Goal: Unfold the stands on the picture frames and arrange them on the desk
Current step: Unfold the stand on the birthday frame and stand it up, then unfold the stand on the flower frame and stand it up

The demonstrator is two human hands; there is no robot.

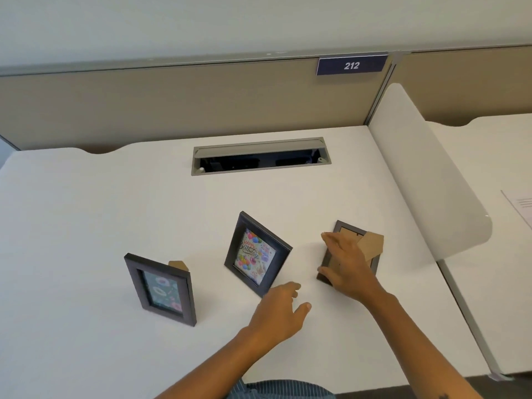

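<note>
Here, right hand [347, 266] fingers spread flat over the face-down frame [349, 251] — left hand [280, 311] loosely open, holding nothing.

Office cubicle: white desk [86, 214], tan partition panels [172, 110], number plate "212" [351, 65], cable-access hatch [260, 156].

The bench [86, 214] under my hands looks smooth and matt white. The two standing frames [161, 289] [257, 253] have dark, slightly shiny borders (wood or plastic, I cannot tell). The lying frame [345, 230] shows brown matt cardboard on its back. The partition [172, 110] looks like beige cloth.
</note>
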